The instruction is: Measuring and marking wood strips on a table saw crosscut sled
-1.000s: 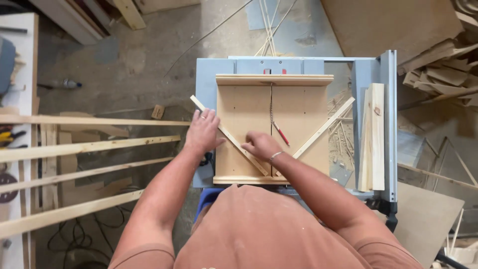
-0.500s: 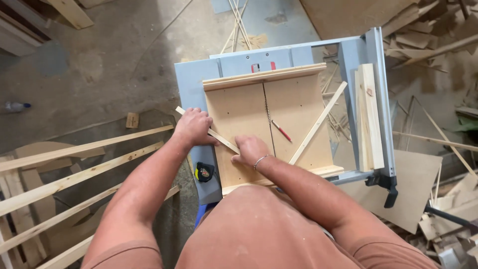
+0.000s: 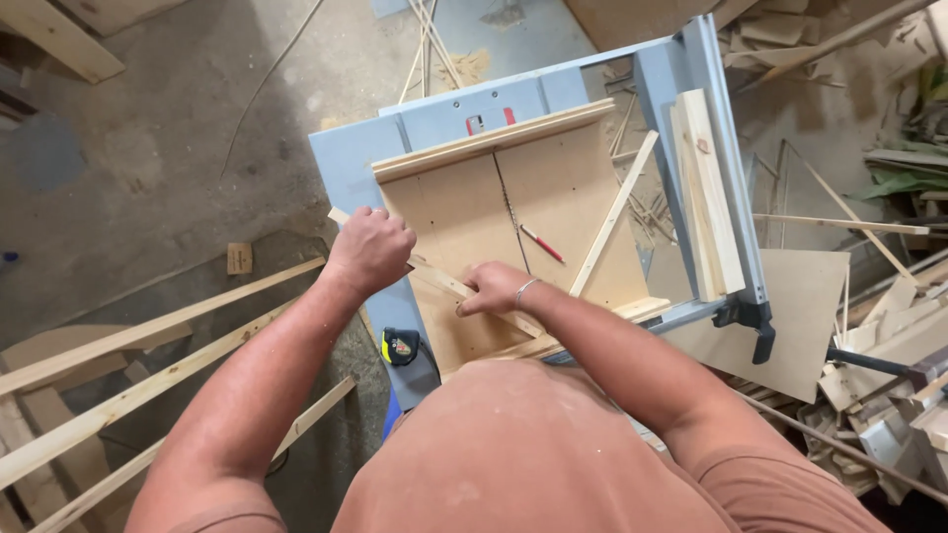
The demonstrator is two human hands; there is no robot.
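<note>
Filling the middle of the view, a blue-grey table saw stands on a dusty concrete floor, and a plywood sled with a raised wooden fence along its far edge rests on top of it. A dark saw slot runs down the sled's middle from the fence toward the person. Long pale wooden strips lie slanting across the floor to the left of the saw, well apart from the sled. To the right, a short stack of boards lies along the saw's right edge, and beyond it a heap of offcuts covers the floor.

On the sled, a thin wooden slat lies diagonally from upper left to lower right, across the near left part of the sled. The left hand is closed in a fist around the slat's upper end, at the sled's left edge, fingers wrapped tight on it. The right hand presses down on the slat farther along, just left of the saw slot, its fingers curled together over the wood. A second slat leans the opposite way on the sled's right half, untouched. Between the two, a red pencil lies beside the slot. Near the saw's near-left corner sits a yellow and black tape measure.
</note>
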